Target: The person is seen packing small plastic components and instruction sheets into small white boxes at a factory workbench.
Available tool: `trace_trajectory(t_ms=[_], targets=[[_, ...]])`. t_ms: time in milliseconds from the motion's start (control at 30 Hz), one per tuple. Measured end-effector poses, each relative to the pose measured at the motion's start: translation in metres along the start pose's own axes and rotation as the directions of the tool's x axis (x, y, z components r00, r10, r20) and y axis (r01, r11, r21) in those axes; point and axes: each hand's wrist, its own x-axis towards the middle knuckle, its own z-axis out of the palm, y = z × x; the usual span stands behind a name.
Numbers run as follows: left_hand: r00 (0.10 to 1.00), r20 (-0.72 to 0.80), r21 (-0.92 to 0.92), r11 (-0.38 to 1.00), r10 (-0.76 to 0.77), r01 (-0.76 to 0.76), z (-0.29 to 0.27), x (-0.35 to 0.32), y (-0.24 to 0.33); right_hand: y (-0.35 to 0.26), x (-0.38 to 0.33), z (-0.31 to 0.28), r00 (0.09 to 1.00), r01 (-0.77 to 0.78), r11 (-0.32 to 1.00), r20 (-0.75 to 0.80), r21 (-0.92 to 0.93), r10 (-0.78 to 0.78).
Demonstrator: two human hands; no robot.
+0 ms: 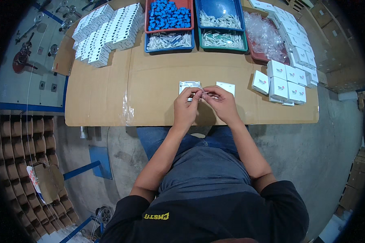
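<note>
Above the cardboard-covered table, my left hand (187, 104) and my right hand (222, 102) meet at the fingertips. Both are closed in a pinch around something small and pale between them; the fingers mostly cover it, so its kind does not show. Just beyond my left fingers lies a white, shallow, box-like piece (186, 84) with some detail on its top, partly hidden by the hand. A plain white flat piece (228, 86) lies behind my right hand, its near part covered.
Small white boxes (123, 26) are stacked at the far left, more boxes (287, 83) at the right. Along the back stand a red tray (170, 30) of blue parts, blue (170, 50) and green trays (223, 50) of white parts, and a bin of clear plastic bags (264, 34).
</note>
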Motion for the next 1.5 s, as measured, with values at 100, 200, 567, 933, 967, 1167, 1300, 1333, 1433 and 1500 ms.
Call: trace_trajectory(t_ms=[100, 200, 567, 933, 967, 1167, 1300, 1333, 1433, 1500], targets=[[1.000, -0.002, 0.000, 1.000, 0.026, -0.026, 0.000, 0.000, 0.000, 0.003, 0.001, -0.003, 0.997, -0.078, 0.992, 0.022, 0.096, 0.076], [0.973, 0.026, 0.235, 0.944, 0.230, -0.229, -0.004, 0.003, 0.001, -0.007, 0.001, -0.002, 0.980, -0.201, 0.965, 0.021, 0.167, 0.200], [0.877, -0.014, 0.597, 0.708, 0.480, -0.377, -0.002, 0.000, 0.031, -0.016, 0.000, 0.000, 0.952, -0.263, 0.914, -0.068, 0.308, 0.297], [0.978, 0.055, 0.191, 0.959, 0.201, -0.208, -0.012, 0.000, 0.002, -0.013, 0.002, -0.013, 0.955, -0.294, 0.913, 0.133, 0.284, 0.266], [0.983, 0.029, 0.147, 0.972, 0.181, -0.184, -0.011, -0.001, 0.001, -0.014, 0.001, -0.013, 0.955, -0.295, 0.912, 0.132, 0.284, 0.267], [0.972, 0.103, 0.263, 0.937, 0.210, -0.231, -0.015, 0.001, -0.002, -0.016, 0.002, -0.018, 0.921, -0.382, 0.910, 0.152, 0.164, 0.359], [0.959, 0.213, 0.305, 0.920, 0.184, -0.244, -0.025, 0.005, -0.004, -0.015, 0.001, -0.023, 0.899, -0.412, 0.908, 0.195, 0.076, 0.391], [0.957, 0.237, 0.308, 0.921, 0.170, -0.240, -0.026, 0.006, -0.002, -0.015, 0.001, -0.023, 0.892, -0.422, 0.906, 0.190, 0.027, 0.410], [0.955, 0.257, 0.301, 0.927, 0.148, -0.224, -0.027, 0.005, -0.001, -0.010, 0.000, -0.022, 0.896, -0.427, 0.900, 0.174, 0.087, 0.409], [0.957, 0.253, 0.291, 0.932, 0.140, -0.213, -0.028, 0.005, -0.002, -0.010, 0.001, -0.021, 0.892, -0.437, 0.896, 0.163, 0.082, 0.421]])
